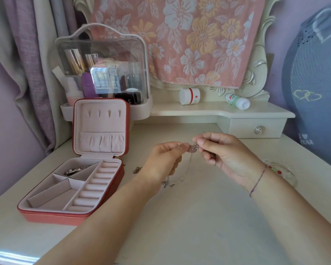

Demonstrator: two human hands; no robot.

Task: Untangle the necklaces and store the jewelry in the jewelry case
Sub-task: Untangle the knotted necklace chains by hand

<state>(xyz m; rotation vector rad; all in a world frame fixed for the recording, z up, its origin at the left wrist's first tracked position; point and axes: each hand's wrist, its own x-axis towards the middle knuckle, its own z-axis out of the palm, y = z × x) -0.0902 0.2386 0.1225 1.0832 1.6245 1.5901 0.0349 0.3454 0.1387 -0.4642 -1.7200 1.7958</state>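
Observation:
My left hand (166, 159) and my right hand (225, 155) meet above the table's middle, each pinching a thin silver necklace (188, 165) near its pink pendant (193, 149). The chain hangs down from my fingers and its tangled lower end lies on the table (208, 217). Another bit of chain (137, 169) lies left of my left wrist. The pink jewelry case (52, 213) stands open at the left, lid upright. A silver piece (73, 171) lies in its back compartment.
A clear cosmetics box (103, 73) stands behind the case. A white jar (189, 96) and a tipped bottle (237, 101) lie on the raised shelf, above a small drawer (256, 129). A glass dish (281, 171) with beads sits right of my right wrist.

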